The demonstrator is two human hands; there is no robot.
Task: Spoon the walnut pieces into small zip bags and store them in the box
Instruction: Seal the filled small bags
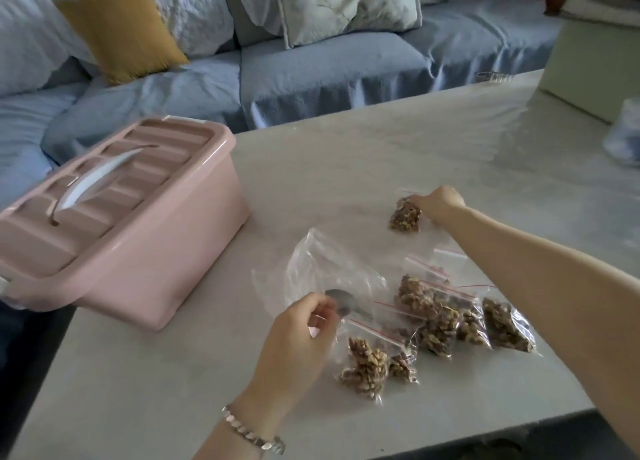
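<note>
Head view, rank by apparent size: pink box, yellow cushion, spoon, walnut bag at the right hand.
1. pink box
2. yellow cushion, though it sits farther away
3. walnut bag and spoon: similar, so unranked

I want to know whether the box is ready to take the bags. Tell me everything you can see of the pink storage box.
The pink box looks like smooth plastic, rectangular with rounded corners. Its ribbed lid is on and shut, with a white handle lying flat along its middle. It stands at a slant on the left side of the pale table, and its left end seems to reach past the edge. As far as shows, only the table touches it.
</note>
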